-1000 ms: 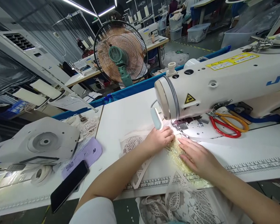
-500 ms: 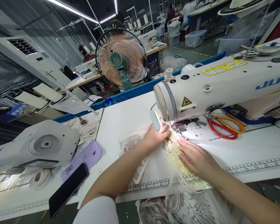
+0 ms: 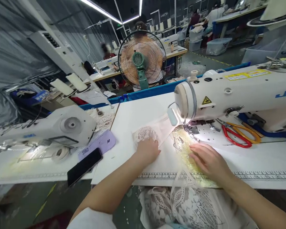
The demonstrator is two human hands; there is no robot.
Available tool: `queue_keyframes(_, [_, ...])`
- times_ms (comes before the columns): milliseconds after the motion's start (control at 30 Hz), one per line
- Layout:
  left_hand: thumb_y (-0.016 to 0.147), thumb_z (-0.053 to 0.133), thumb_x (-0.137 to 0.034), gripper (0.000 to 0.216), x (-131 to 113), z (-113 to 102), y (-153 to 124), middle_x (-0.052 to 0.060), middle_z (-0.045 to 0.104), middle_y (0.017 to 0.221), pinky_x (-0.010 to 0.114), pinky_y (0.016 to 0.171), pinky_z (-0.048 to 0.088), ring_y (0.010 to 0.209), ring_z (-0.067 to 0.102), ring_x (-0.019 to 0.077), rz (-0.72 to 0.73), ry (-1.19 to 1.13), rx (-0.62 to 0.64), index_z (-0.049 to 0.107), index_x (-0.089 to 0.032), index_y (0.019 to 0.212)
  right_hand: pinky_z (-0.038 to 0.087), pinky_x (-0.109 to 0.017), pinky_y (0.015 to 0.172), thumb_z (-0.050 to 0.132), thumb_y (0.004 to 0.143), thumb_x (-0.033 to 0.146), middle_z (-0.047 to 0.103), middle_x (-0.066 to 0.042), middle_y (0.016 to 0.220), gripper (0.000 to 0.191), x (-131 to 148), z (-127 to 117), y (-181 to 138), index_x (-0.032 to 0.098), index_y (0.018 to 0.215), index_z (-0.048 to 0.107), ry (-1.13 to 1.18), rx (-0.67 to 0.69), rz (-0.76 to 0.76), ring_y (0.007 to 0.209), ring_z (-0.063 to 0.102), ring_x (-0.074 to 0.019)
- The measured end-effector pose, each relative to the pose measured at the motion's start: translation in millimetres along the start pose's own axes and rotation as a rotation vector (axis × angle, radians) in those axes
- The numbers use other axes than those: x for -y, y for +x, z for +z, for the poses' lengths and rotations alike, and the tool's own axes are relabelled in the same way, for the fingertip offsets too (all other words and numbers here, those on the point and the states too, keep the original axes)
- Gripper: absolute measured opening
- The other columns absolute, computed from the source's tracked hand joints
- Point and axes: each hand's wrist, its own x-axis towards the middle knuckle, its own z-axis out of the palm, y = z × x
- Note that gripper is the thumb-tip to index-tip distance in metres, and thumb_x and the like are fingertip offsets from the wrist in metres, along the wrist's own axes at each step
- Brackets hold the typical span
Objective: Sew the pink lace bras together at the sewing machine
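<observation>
My left hand (image 3: 147,150) lies on the white table (image 3: 138,117), its curled fingers on the near edge of a white lace piece (image 3: 145,133). My right hand (image 3: 208,160) rests flat, fingers spread, on lit yellowish lace fabric (image 3: 184,147) that runs under the presser foot (image 3: 190,128) of the white sewing machine (image 3: 231,93). More white lace (image 3: 186,206) hangs off the table's front edge toward me.
Red and orange scissors (image 3: 238,135) lie on the machine bed. A black phone (image 3: 84,166) and a purple card (image 3: 97,144) lie at the left, by a second machine (image 3: 50,127). A fan (image 3: 141,62) stands behind the table. Other workstations and people fill the background.
My left hand has drawn back from the presser foot to the white lace piece at the left. The right hand stays on the yellowish fabric. The view has swung left.
</observation>
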Motion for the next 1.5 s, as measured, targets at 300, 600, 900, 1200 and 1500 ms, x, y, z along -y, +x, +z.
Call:
queue_keyframes(300, [0.09,0.047,-0.029,0.036,23,56,-22,0.017,0.051,0.13,0.048,0.1,0.039,0.121,0.048,0.0285,0.175,-0.285,-0.608,0.053,-0.013,0.122,0.058,-0.024,0.072,0.049,0.088,0.033,0.066,-0.005,0.112,0.03,45,-63,-75,0.025,0.117,0.055,0.052,0.37,-0.062,0.095,0.066,-0.0192])
queue_keyframes(600, [0.091,0.036,-0.026,0.032,-22,109,-106,0.005,0.065,0.076,0.024,0.062,0.047,0.07,0.059,0.0139,0.517,-0.799,-0.615,0.064,-0.015,0.082,0.058,-0.026,0.067,0.047,0.088,0.042,0.063,-0.01,0.118,0.041,35,-51,-141,0.021,0.122,0.057,0.136,0.511,0.432,0.1,0.064,-0.0246])
queue_keyframes(900, [0.089,0.044,-0.03,0.024,-35,123,-120,0.006,0.066,0.088,0.027,0.071,0.052,0.081,0.062,0.0172,0.462,-0.821,-0.528,0.064,-0.018,0.095,0.052,-0.024,0.062,0.047,0.087,0.037,0.062,-0.005,0.077,0.022,58,-55,-91,0.022,0.073,0.057,0.292,0.471,0.381,0.074,0.062,-0.0172])
queue_keyframes(1200, [0.072,0.065,-0.058,0.08,-54,70,-117,0.014,0.051,0.132,0.051,0.102,0.039,0.128,0.039,0.0357,0.593,-1.338,-0.21,0.039,-0.023,0.138,0.05,-0.024,0.045,0.051,0.086,0.034,0.064,-0.003,0.074,0.005,86,-139,-18,0.031,0.09,0.053,0.312,-0.19,0.342,0.058,0.06,-0.0172])
queue_keyframes(1500, [0.069,0.062,-0.047,0.067,-28,22,-65,0.012,0.066,0.102,0.041,0.077,0.054,0.087,0.066,0.0287,0.359,-2.069,-0.274,0.045,-0.014,0.125,0.042,-0.023,0.049,0.061,0.075,0.054,0.05,0.003,0.065,0.039,25,-89,31,0.02,0.094,0.056,0.828,0.417,0.67,0.056,0.048,-0.0111])
